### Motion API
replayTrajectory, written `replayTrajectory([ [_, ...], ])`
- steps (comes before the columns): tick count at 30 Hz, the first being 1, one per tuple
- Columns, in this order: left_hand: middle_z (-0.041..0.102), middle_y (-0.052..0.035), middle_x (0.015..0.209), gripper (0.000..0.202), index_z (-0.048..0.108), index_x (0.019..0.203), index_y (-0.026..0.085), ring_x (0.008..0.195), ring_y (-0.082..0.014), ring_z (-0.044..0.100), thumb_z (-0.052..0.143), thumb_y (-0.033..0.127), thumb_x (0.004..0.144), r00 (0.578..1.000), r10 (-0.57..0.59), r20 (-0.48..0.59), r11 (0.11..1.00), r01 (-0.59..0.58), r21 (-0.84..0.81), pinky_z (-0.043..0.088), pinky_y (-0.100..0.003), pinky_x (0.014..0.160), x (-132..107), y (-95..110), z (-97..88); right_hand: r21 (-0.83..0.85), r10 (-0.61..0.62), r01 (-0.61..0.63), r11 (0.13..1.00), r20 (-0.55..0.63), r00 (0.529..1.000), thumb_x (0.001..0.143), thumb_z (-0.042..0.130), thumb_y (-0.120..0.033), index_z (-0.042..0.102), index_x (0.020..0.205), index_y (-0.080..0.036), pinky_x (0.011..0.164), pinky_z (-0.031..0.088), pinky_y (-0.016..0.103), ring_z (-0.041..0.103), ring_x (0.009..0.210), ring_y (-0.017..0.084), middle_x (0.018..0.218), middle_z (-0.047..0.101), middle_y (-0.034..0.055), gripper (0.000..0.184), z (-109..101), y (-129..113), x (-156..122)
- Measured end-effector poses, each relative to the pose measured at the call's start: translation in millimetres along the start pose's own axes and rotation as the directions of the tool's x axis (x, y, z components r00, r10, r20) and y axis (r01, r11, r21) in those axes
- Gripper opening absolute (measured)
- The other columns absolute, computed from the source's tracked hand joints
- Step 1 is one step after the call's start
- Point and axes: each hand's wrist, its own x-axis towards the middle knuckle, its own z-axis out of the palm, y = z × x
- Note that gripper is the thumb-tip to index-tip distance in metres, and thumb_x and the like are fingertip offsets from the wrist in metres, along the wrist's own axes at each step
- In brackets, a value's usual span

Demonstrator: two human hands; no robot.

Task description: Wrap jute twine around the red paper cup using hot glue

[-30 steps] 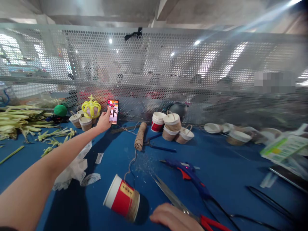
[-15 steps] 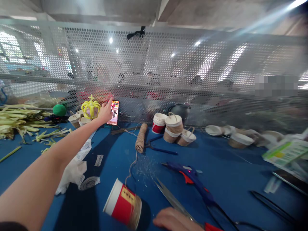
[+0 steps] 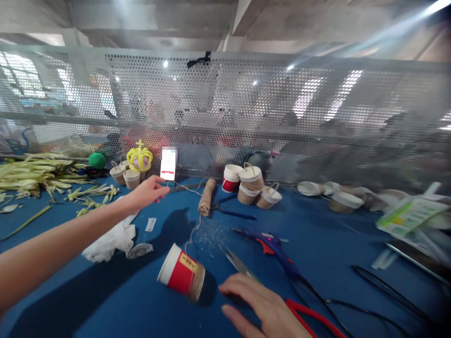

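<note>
Grip in both hands was empty. The left hand (image 3: 151, 192) hung in front of the phone (image 3: 168, 165), its fingers loosely bent with nothing between them. The right hand (image 3: 259, 300) was spread well open above the scissors (image 3: 240, 263), thumb apart from the fingers; whether the palm rested on the handles could not be told, but the fingers had not closed on anything.

Half a second earlier the left forefinger had been up at the phone's screen, which showed a colourful picture. By this moment the hand had come down and away, and the screen had turned mostly white with a red bar low on it. On the right, the thumb had come into view.

The red-banded cup (image 3: 181, 274) lay on its side on the table (image 3: 322, 246), just to the left of the right hand and in neither grip, little changed in place. Twine was wound round its base end, and a strand led off toward the twine roll (image 3: 207, 197). The glue gun (image 3: 276, 249) lay beyond the right hand. For the work, the change seemed to mean only that the left hand was free of the phone; the cup itself had gained nothing.
</note>
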Motion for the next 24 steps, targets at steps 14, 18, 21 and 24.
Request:
replayTrajectory([
  [14,0.062,-0.0036,0.079,0.041,0.055,0.086,0.013,0.07,-0.0162,0.053,0.067,0.04,0.059,0.798,-0.082,0.598,0.922,0.289,-0.259,0.039,-0.026,0.063,-112,14,29.7,-0.084,0.085,-0.08,0.993,0.055,0.995,0.081,0.046,-0.027,0.061,0.091,-0.017,0.08,0.044,0.032,0.057,0.088,0.018,0.094,0.063,0.0062,0.02,-10,-16,9],
  [18,0.063,-0.0005,0.075,0.039,0.055,0.084,0.014,0.068,-0.014,0.055,0.074,0.025,0.051,0.763,-0.071,0.642,0.79,0.437,-0.431,0.04,-0.026,0.067,-117,15,38.6,-0.212,0.269,-0.298,0.931,-0.153,0.951,0.082,0.042,-0.032,0.06,0.094,-0.016,0.072,0.046,0.03,0.06,0.082,0.019,0.094,0.065,0.0076,0.026,-42,3,6],
  [21,0.065,0.0008,0.074,0.036,0.056,0.081,0.015,0.07,-0.013,0.057,0.074,0.02,0.05,0.744,-0.089,0.663,0.717,0.509,-0.476,0.041,-0.027,0.072,-119,14,41.7,-0.389,0.483,-0.544,0.743,-0.25,0.839,0.082,0.041,-0.034,0.059,0.099,-0.012,0.073,0.044,0.032,0.06,0.086,0.024,0.097,0.064,0.0123,0.033,-57,36,4],
  [24,0.067,0.0008,0.077,0.031,0.06,0.08,0.016,0.072,-0.0135,0.059,0.074,0.021,0.053,0.733,-0.081,0.675,0.695,0.527,-0.488,0.042,-0.026,0.073,-120,15,43.2,-0.476,0.594,-0.601,0.642,-0.186,0.783,0.08,0.043,-0.033,0.062,0.091,-0.009,0.07,0.043,0.033,0.06,0.086,0.028,0.092,0.065,0.0174,0.033,-56,70,3],
])
